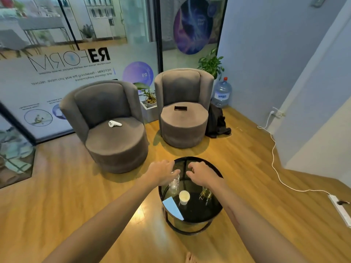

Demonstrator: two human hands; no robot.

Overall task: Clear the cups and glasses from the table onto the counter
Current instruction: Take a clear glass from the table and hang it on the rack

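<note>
Both bare arms reached forward over the small round black glass worktop (pixel 201 213) standing on the wooden floor. The left hand (pixel 161 172) hung at the worktop's left edge, fingers curled loosely down over the rim of a clear glass (pixel 174 184); whether it actually gripped the glass could not be told. The right hand (pixel 199 172) hovered over the far half of the worktop, fingers bent and partly open, holding nothing. A short glass of yellowish liquid (pixel 206 193) stood under the right forearm, nearer the person than that hand. A white paper cup (pixel 184 197) stood between the two glasses, beside a blue card (pixel 172 207).
</note>
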